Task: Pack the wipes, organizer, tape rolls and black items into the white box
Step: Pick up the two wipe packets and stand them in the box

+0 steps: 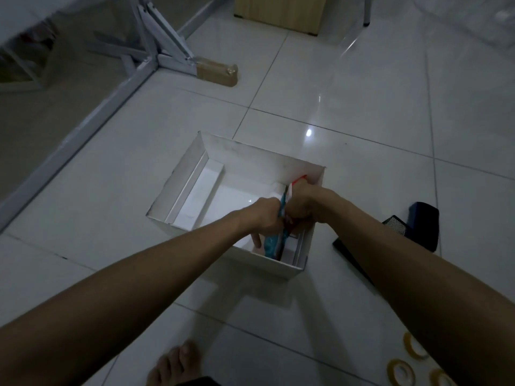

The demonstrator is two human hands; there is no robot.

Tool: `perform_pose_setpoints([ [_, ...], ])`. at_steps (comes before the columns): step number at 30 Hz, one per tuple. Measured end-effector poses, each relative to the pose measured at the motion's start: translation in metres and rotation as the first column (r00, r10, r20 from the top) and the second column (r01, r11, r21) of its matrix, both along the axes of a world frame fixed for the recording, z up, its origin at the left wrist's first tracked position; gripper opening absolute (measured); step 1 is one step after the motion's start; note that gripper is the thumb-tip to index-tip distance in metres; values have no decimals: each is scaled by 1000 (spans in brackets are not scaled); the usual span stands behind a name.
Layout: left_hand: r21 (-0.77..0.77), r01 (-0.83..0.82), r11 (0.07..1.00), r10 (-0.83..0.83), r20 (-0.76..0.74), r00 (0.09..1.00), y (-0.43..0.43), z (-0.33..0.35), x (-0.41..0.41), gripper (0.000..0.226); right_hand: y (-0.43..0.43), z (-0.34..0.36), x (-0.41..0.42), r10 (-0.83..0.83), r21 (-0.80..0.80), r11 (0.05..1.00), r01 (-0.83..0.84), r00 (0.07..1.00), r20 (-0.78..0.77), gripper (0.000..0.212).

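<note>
On the pale tiled floor, the left hand (266,218) and right hand (302,207) are gripping the wipes packs (271,245) upright inside the white box (250,154) by its right wall. I'd be sliding them flush against it, saving room.

floor: large glossy white tiles (362,87), thin grey grout lines
light: dim; one small bright glint (308,132) on a tile
furniture: white metal folding frame (164,37) far left; pale wooden cabinet (278,12) at the far edge
left side: grey-framed panel (55,151) slanting along the floor
</note>
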State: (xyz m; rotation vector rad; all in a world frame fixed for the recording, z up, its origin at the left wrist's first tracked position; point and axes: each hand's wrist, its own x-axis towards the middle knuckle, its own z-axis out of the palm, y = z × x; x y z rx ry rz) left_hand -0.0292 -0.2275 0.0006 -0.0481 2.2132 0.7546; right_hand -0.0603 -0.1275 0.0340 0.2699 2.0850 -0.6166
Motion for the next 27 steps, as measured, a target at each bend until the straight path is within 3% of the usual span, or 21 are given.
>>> perform_pose_setpoints([
  [3, 4, -2, 1000, 2, -15, 1000, 1, 10, -6, 22, 3, 0, 0, -96, -43, 995, 95, 995, -18, 39],
  [7, 83, -5, 997, -5, 120, 993, -9, 12, -10, 28, -1, -3, 1, -157, -39, 987, 155, 986, -56, 59],
  [11, 150, -15, 989, -14, 188, 982, -17, 13, -11, 28, -8, -3, 14, -124, -37, 992, 121, 987, -98, 89],
  [15, 157, 0, 988, -25, 158, 987, -18, 10, -7, 25, -14, -10, 24, -88, 2, 996, 88, 994, -65, 97],
  [19, 164, -19, 986, -4, 135, 991, -20, 7, -4, 27, -19, -17, 21, -174, -5, 985, 175, 982, -70, 90],
  [23, 155, -40, 987, 20, 125, 992, -20, 7, -3, 26, -17, -25, 24, -265, 15, 964, 265, 964, -20, 67],
  [25, 152, -60, 987, 43, 114, 993, -19, 6, -2, 25, -15, -19, 26, -214, -7, 977, 214, 977, -15, 58],
  [27, 169, -113, 979, 97, 97, 990, -18, 4, -2, 25, -9, -3, 25, -1, -3, 1000, 0, 995, -101, 43],
])
